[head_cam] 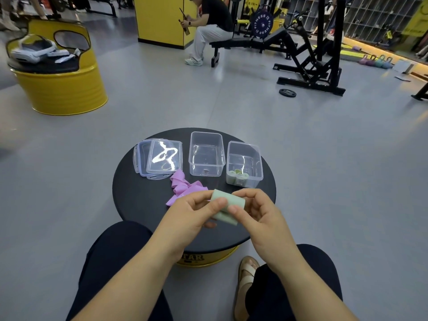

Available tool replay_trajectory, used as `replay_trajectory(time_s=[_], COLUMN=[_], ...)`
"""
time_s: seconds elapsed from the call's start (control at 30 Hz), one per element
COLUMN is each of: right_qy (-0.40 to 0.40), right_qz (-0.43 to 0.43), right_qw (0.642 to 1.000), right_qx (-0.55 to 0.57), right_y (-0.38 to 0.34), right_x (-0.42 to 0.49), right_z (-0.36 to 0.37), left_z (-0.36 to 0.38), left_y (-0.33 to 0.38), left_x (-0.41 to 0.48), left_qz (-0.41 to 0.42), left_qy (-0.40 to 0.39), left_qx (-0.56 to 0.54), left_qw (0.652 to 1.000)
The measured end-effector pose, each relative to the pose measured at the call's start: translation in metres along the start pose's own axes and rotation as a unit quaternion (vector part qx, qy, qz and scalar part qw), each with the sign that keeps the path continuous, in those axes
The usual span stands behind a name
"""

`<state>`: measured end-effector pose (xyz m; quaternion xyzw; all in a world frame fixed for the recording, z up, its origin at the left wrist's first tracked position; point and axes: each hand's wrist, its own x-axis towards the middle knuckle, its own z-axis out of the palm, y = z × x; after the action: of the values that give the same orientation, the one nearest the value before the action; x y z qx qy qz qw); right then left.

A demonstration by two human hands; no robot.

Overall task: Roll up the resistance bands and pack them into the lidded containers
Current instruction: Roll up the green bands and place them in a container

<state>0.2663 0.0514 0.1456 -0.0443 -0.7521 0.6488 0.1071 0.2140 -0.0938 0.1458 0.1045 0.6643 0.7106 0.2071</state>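
Observation:
A pale green resistance band [228, 203], partly rolled, is held above the near side of the round black table [139, 200]. My left hand [194, 212] pinches its left end and my right hand [257, 209] pinches its right end. A purple band [183, 187] lies crumpled on the table just beyond my left hand. Two clear containers stand open at the back: the middle container [206, 154] holds no band, and the right container [245, 163] has rolled green bands at its bottom. Two clear lids [162, 157] lie stacked at the back left.
The table top sits on a yellow drum. My knees and a sandalled foot [246, 276] are below it. A yellow barrel seat [60, 72] stands far left; a person on a bench [208, 28] and black gym racks [322, 54] are beyond.

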Motion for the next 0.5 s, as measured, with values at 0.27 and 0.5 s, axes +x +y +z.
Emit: replay_trajectory(time_s=[0.27,0.5], right_qy=[-0.018,-0.035], right_qz=[0.032,0.069], right_qw=[0.999,0.996], right_qx=[0.013,0.035], right_y=[0.0031,0.0044], right_x=[0.0006,0.003], right_z=[0.0006,0.0001], left_z=[0.0007,0.0014], left_y=[-0.0039,-0.0052], left_x=[-0.0005,-0.0015], left_qz=[0.009,0.027], left_qy=[0.009,0.011], left_qx=[-0.004,-0.021], left_qw=[1.0,0.999])
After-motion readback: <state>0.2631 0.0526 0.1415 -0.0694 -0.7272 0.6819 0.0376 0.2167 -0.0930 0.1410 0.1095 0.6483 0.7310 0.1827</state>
